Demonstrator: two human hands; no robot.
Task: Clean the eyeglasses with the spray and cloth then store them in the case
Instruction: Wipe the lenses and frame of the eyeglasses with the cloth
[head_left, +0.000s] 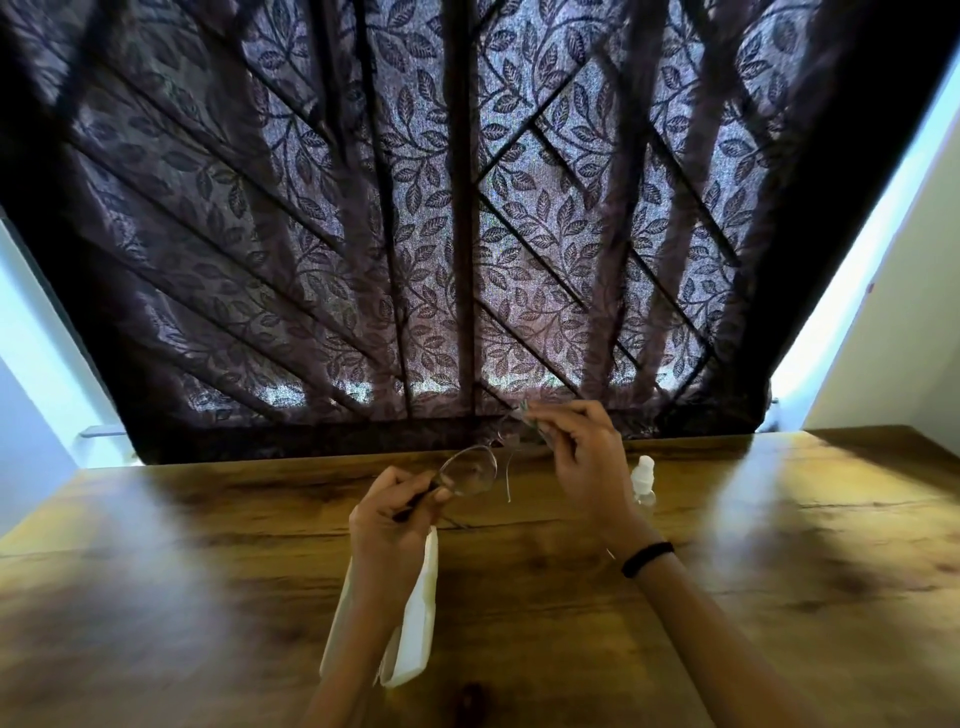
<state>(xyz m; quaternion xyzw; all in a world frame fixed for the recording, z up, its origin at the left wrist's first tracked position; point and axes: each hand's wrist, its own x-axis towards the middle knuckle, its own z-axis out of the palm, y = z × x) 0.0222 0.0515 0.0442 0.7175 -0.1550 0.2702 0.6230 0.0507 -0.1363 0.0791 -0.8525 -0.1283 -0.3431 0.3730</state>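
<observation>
The eyeglasses (470, 473) hang in the air over the table (779, 571), long way running from near-left up to far-right. The left hand (389, 519) pinches the near arm. The right hand (576, 457) pinches the far lens, maybe with cloth.

We see a brown wood-grain surface (519, 597) with dark streaks. Behind it hangs a dark purple curtain (415, 208) patterned with leaves. On the surface lie a white case (415, 623) and a clear, white-capped bottle (644, 480). A black band (647, 558) circles one wrist.
</observation>
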